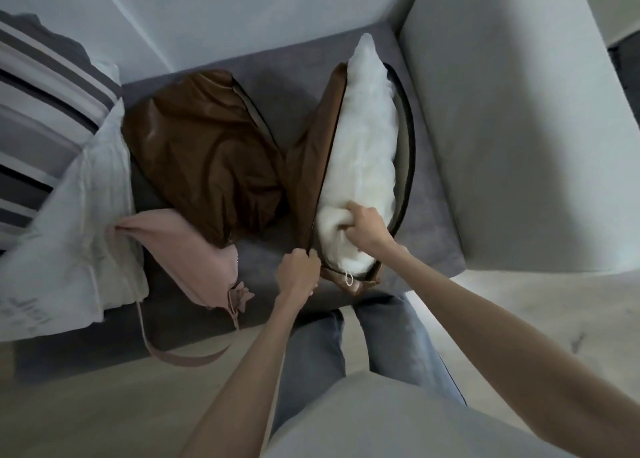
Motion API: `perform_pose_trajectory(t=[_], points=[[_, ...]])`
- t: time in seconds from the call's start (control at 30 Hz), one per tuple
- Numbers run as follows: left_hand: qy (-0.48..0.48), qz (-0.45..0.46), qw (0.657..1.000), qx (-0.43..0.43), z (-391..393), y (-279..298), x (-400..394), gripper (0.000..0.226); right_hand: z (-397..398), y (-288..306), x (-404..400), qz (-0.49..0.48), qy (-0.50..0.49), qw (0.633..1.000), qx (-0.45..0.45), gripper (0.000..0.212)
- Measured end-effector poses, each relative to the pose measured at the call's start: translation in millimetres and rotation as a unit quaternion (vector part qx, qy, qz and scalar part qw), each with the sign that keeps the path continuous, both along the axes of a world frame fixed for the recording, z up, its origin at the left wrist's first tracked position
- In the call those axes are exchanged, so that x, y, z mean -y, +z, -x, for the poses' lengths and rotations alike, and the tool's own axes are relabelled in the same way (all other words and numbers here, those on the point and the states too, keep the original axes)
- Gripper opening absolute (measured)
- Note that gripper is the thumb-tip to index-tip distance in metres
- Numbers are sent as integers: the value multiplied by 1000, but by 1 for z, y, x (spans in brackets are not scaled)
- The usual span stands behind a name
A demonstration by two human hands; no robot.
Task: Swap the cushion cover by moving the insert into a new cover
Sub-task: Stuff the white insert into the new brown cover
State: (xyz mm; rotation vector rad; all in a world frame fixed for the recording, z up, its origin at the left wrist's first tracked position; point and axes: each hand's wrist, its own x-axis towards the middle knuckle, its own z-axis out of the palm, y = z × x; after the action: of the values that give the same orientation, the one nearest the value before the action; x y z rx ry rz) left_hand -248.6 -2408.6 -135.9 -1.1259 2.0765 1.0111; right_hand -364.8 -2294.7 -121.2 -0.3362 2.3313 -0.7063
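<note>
A white fluffy cushion insert (363, 139) stands on edge on the grey sofa seat (263, 260), showing through the unzipped mouth of a brown cover (311, 152). My right hand (363, 229) is clenched on the near lower part of the insert. My left hand (298, 272) grips the left edge of the cover's opening near its front corner. A second brown cover (204, 152), crumpled, lies to the left on the seat.
A pink bag (187, 249) with a long strap lies at the seat's front left. A white cloth (86, 215) and a striped cushion (41, 111) sit further left. The pale sofa armrest (512, 128) rises at the right. My legs touch the seat front.
</note>
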Motion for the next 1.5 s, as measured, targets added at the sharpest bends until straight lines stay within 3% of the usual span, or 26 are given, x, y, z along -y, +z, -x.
perform_pose_trajectory(t=[0.07, 0.17, 0.37, 0.5, 0.6, 0.73, 0.87, 0.97, 1.0, 1.07, 1.13, 1.2, 1.23, 1.27, 1.37, 1.43, 1.5], points=[[-16, -27, 999, 33, -5, 0, -8, 40, -6, 0, 11, 11, -10, 1000, 3, 16], [30, -182, 974, 133, -26, 0, -27, 43, -20, -1, 18, 15, 17, 999, -25, 17], [-1, -232, 952, 199, -43, -8, -18, 37, -62, -20, -6, -123, 248, 958, 73, 56], [-50, -215, 953, 206, -54, -10, -37, 39, -74, -41, -1, -198, 231, 950, 68, 93], [-19, -202, 959, 197, -54, -11, -37, 40, -85, -55, 3, -157, 178, 970, 45, 92], [-45, -219, 956, 190, -62, -17, -36, 28, -86, -65, -18, -201, 246, 930, 184, 90], [-2, -191, 960, 204, -78, -21, -63, 46, -115, -69, -30, -248, 195, 945, 85, 91], [-96, -145, 961, 214, -91, -20, -55, 47, -101, -59, -25, -174, 260, 918, 243, 75], [-123, -123, 962, 209, -90, -19, -46, 47, -82, -53, -26, -132, 252, 907, 310, 62], [-131, -56, 973, 179, -77, -20, -26, 65, -42, -35, -33, -41, 129, 922, 362, 30], [-123, 16, 987, 106, -49, -12, -8, 80, -15, -23, -46, 19, -31, 972, 232, 24], [-133, 58, 989, 17, -17, -5, 5, 72, 5, -19, -62, 14, -169, 985, 21, 14], [-140, 72, 987, -17, -2, -3, 10, 65, 13, -20, -68, -3, -220, 975, -41, 22], [-149, 90, 984, -39, 13, -2, 15, 60, 24, -22, -72, -18, -259, 965, -46, 39], [-173, 142, 971, -80, 59, -2, 26, 49, 59, -31, -67, -64, -271, 958, 60, 73], [-173, 155, 969, -85, 89, -5, 30, 46, 84, -35, -54, -63, -248, 963, 90, 70], [-161, 156, 972, -73, 118, -12, 35, 47, 113, -37, -39, -78, -227, 969, 56, 59]])
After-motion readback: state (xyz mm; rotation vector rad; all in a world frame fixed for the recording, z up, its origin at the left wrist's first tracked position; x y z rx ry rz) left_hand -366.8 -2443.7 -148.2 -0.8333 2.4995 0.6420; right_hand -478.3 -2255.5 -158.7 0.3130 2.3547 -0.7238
